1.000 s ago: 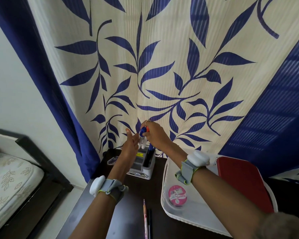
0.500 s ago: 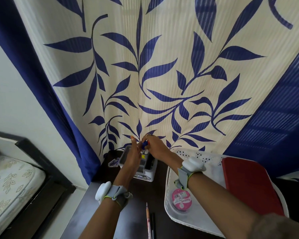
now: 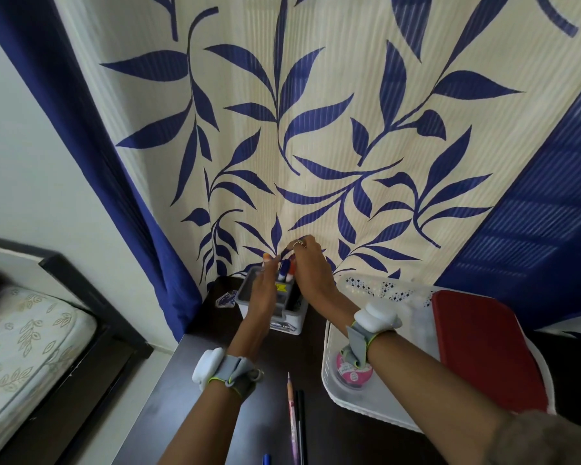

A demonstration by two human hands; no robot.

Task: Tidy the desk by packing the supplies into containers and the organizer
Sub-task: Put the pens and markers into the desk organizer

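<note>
A dark desk (image 3: 215, 380) is seen before a leaf-patterned curtain (image 3: 316, 129), with a white basket (image 3: 329, 370) at 4 o'clock already loaded with a red case (image 3: 483, 347) and a pink round tin (image 3: 354, 370). At 12 o'clock of the desk stands the grey organizer (image 3: 292, 317), where markers (image 3: 286, 271) have been stood upright; the right hand (image 3: 311, 266) is curled over their caps, seemingly pinching one, while the left hand (image 3: 264, 293) is laid alongside, fingers straight and together. Packing is judged partly done, since a pink pencil (image 3: 291, 417), a black pen (image 3: 301, 424) and a blue pen (image 3: 266, 459) are left loose at 6 o'clock.

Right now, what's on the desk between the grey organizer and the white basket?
Head view: only bare dark desk separates the grey organizer from the white basket; the right hand reaches above it.
</note>
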